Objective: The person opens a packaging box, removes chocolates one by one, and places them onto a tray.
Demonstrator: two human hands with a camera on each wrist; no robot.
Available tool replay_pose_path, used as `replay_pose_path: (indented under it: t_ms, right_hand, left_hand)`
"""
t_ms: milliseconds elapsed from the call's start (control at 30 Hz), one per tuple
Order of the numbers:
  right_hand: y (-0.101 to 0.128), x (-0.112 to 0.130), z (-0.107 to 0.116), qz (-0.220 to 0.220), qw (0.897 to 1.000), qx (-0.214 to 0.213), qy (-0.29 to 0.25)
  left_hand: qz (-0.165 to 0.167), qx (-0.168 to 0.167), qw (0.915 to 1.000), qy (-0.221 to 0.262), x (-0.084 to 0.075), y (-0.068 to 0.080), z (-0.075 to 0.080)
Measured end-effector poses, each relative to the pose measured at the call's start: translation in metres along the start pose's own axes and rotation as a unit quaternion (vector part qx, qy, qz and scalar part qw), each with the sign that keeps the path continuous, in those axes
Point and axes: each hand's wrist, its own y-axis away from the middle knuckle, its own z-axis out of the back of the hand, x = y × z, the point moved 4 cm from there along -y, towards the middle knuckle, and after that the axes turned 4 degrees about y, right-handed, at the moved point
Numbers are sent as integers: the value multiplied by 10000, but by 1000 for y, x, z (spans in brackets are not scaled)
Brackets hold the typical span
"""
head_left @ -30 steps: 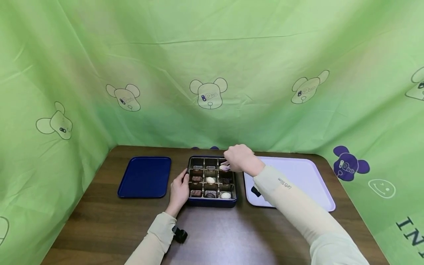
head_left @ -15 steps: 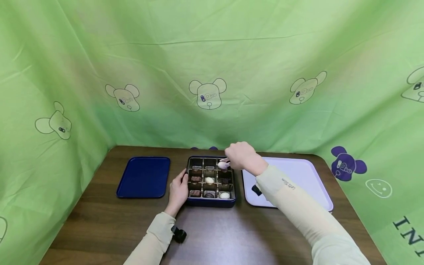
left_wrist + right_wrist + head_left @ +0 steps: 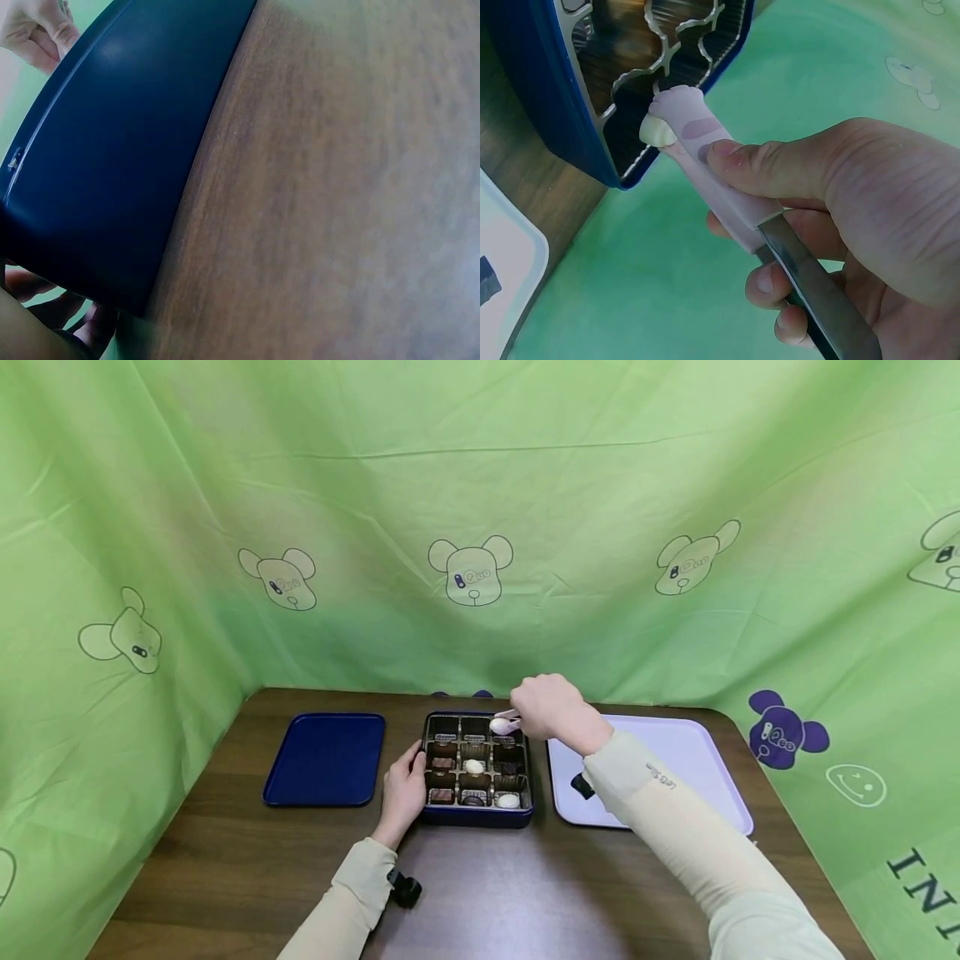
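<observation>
By right hand, tongs are gripped, pointed left with chocolate inside; box is touched by left hand, grip unclear.

Right hand: you have brought it up a little and slightly to the right over the last second, your right cuff following it the same way. Pink-tipped tongs: risen with your hand. White chocolate: you had it low in the far right compartment of the box; now you have it higher, in the tongs' tips, toward that compartment's far side, with more of the compartment floor showing to you beneath it
</observation>
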Motion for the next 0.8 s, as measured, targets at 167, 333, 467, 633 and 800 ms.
replay_pose_path:
  t_ms: [167,333,467,633,800]
  right_hand:
    - [5,-7,4,-66,9999,-109,-70]
    - [11,-17,7,-197,9996,-148,-137]
    - [15,-25,7,-339,9991,-198,-173]
    - [23,-33,4,-438,9986,-114,-263]
    - [32,-40,-1,-476,9983,-55,-333]
  left_hand:
    - [54,24,10000,29,0,-1,0]
    - [68,18,10000,39,0,-1,0]
    - [84,23,10000,37,-1,0,0]
    - [75,49,10000,23,0,0,0]
    - [68,50,10000,16,-1,1,1]
